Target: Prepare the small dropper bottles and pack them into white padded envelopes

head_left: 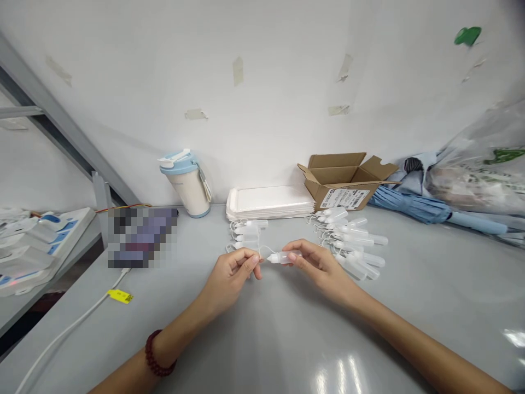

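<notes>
My right hand (pixel 314 268) is closed round a small translucent dropper bottle (pixel 283 257), which lies sideways with its nozzle pointing left. A thin white loop rises from the bottle's neck toward my left hand (pixel 235 273). The fingers of that hand are pinched just left of the nozzle, with a thin reddish sliver showing at the fingertips. What they grip is mostly hidden. Similar bottles lie in a short row (pixel 247 238) behind my left hand. A looser pile of several more bottles (pixel 355 238) sits beyond and right of my right hand.
At the wall stand a cream tumbler with a blue lid (pixel 188 189), a stack of white trays (pixel 270 202) and an open cardboard box (pixel 342 186). A folded blue umbrella (pixel 414 205) lies right. Leftward are a pixelated object (pixel 141 238), a white cable (pixel 74 325) and a power strip (pixel 45 249).
</notes>
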`<state>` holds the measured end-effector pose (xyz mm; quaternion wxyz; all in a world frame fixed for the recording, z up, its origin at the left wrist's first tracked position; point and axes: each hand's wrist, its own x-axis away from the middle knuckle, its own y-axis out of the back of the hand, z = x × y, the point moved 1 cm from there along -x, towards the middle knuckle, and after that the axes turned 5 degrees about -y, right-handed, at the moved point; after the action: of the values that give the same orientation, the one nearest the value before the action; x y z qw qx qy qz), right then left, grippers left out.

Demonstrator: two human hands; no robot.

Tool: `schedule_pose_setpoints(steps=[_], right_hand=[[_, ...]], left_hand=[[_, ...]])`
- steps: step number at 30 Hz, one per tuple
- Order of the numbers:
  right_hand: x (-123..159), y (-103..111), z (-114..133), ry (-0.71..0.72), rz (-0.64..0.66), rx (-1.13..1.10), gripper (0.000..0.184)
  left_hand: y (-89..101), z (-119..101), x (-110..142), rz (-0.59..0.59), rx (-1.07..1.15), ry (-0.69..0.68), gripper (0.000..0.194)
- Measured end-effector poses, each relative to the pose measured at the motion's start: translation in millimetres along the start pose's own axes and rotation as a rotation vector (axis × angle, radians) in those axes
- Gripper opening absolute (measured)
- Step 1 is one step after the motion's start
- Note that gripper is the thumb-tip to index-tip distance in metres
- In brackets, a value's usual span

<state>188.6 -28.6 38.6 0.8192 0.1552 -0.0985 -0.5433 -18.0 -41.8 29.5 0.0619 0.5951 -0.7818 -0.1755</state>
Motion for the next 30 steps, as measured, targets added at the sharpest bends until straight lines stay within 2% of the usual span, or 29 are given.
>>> schedule_pose_setpoints(steps=[8,13,24,30], right_hand=[[-0.1,-0.5,0.6,0.025,-0.041,0.096,0.025],[2.3,-3.9,-0.4,0.066,-0.043,0.161,0.023],[9.7,-15.8,-6.3,0.113,-0.086,0.153,0.019],[9.0,-15.5,-4.7,0.151,-0.088,0.181,0.017]], left_hand=[[0.5,-1.1,-0.6,-0.008,0.008,0.014,0.03],[-3.2,-1.8,2.7,-0.013,0.072,0.09,0.029],[-12.2,-4.8,8.2,0.01,0.231,0.177,0.029],[-10.6,-4.1,7.7,0.016,0.169,0.178,0.03]])
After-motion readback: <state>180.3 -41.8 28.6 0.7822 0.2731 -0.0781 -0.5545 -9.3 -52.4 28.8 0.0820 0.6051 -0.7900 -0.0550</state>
